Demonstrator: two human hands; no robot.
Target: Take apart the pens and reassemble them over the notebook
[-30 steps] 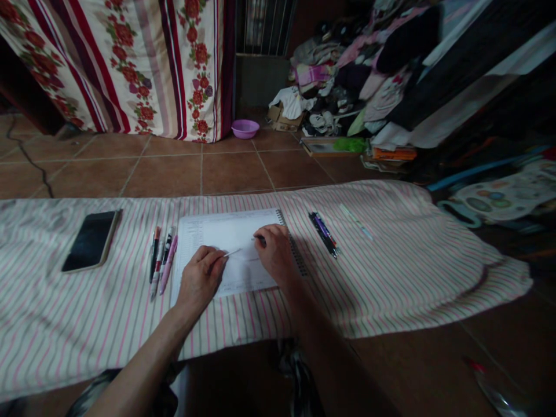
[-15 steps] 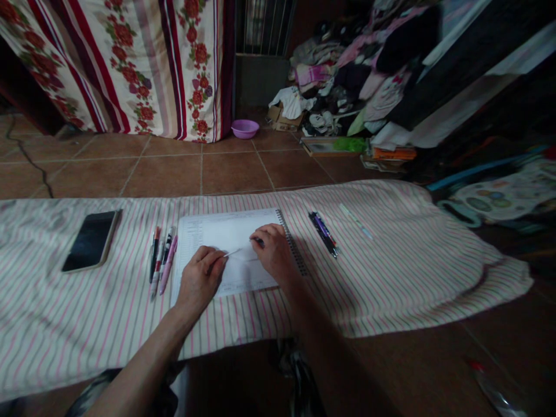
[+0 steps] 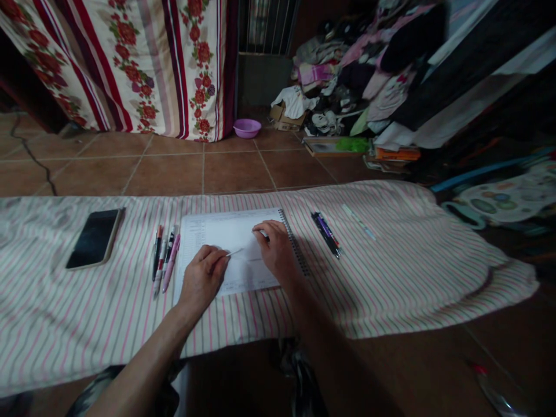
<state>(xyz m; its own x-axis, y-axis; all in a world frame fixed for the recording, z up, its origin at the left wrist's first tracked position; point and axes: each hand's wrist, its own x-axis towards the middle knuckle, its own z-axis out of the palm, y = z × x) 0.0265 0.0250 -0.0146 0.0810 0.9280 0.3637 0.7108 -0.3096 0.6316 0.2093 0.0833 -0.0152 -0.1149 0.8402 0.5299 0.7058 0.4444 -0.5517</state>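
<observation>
The left forearm reaches in from the near left; its hand [image 3: 203, 271] rests over the left half of the spiral notebook [image 3: 230, 227], thumb and forefinger pinching a thin white stick [image 3: 235, 252] that points right. The right hand [image 3: 277, 246] arches over the page's right half, fingers curled left around a small dark item [image 3: 265, 234], hard to identify. Print lines the page's left and far edges, too small to read.
</observation>
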